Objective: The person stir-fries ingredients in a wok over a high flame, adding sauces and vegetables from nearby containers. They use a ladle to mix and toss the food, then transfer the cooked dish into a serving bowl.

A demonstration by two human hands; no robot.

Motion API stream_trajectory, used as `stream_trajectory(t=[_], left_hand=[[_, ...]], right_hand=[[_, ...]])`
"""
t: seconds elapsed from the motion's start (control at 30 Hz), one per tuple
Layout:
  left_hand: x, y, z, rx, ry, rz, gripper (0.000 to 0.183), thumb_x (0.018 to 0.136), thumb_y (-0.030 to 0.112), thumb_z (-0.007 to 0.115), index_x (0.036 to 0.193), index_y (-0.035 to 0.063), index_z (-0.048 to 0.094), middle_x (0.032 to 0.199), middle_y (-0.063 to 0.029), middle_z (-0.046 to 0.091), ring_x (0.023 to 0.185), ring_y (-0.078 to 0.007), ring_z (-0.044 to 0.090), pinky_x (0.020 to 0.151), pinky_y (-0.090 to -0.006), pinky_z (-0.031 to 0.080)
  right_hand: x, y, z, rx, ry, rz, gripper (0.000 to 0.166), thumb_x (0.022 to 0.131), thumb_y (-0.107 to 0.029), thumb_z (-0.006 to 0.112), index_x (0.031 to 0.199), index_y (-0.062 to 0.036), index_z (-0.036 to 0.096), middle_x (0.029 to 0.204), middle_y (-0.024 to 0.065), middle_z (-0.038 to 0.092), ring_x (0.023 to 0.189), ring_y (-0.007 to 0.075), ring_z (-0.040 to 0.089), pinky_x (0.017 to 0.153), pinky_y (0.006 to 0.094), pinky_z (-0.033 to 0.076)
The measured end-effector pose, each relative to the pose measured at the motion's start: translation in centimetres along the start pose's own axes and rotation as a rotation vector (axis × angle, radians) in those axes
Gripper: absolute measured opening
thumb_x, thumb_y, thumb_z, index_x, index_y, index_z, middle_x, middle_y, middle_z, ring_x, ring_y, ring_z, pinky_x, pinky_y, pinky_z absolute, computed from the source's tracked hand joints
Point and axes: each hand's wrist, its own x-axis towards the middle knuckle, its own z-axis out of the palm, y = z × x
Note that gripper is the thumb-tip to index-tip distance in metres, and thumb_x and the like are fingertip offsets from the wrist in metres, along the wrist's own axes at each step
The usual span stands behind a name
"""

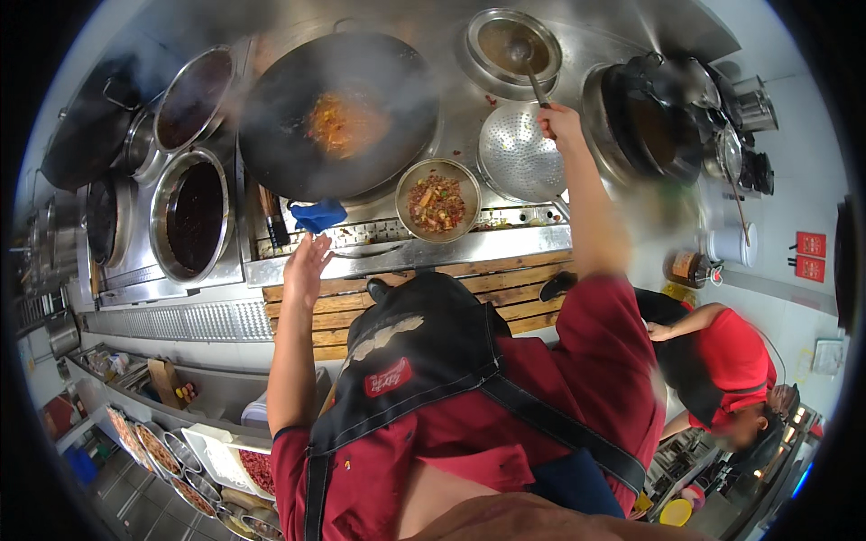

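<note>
My right hand (560, 124) grips the handle of a ladle (534, 80), whose bowl is down in the brownish liquid of a steel pot (482, 46). Just below that hand lies a perforated steel strainer (519, 149). My left hand (308, 267) is empty, fingers apart, near a blue cloth (319, 216) at the front edge of a large black wok (284, 115). Steam rises from the wok, where reddish-orange food and sauce (342, 128) sit in the middle. Between my hands, a metal bowl (471, 220) holds chopped, reddish mixed ingredients (433, 203).
Left of the wok stand steel pots of dark liquid (196, 216). A bamboo wok brush (274, 220) lies by the wok's front. Another wok (653, 128) sits at right. A person in red (731, 351) stands to my right. Behind on the left are bowls of ingredients (159, 446).
</note>
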Motion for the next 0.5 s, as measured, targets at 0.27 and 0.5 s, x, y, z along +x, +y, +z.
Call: stream_trajectory(t=[0.27, 0.5], left_hand=[[-8.6, -2.3, -6.4, -0.087, 0.004, -0.062, 0.068, 0.092, 0.032, 0.062, 0.138, -0.0083, 0.032, 0.135, -0.0220, 0.048, 0.126, -0.0320, 0.049, 0.104, -0.0408, 0.041], [-9.7, 1.2, -14.8, -0.229, 0.138, 0.004, 0.050, 0.092, 0.028, 0.063, 0.127, -0.0026, 0.046, 0.122, -0.0149, 0.059, 0.117, -0.0269, 0.056, 0.101, -0.0386, 0.043]], right_hand=[[-12.1, -6.3, -0.7, 0.603, -0.045, 0.089, 0.029, 0.090, -0.003, 0.059, 0.118, -0.0015, 0.053, 0.081, 0.0108, 0.060, 0.053, 0.0070, 0.045, 0.038, 0.0175, 0.029], [-23.8, -9.2, 6.1, 0.305, -0.177, -0.012, 0.041, 0.093, -0.004, 0.054, 0.133, 0.0010, 0.046, 0.092, 0.0110, 0.059, 0.054, 0.0035, 0.045, 0.036, 0.0149, 0.031]])
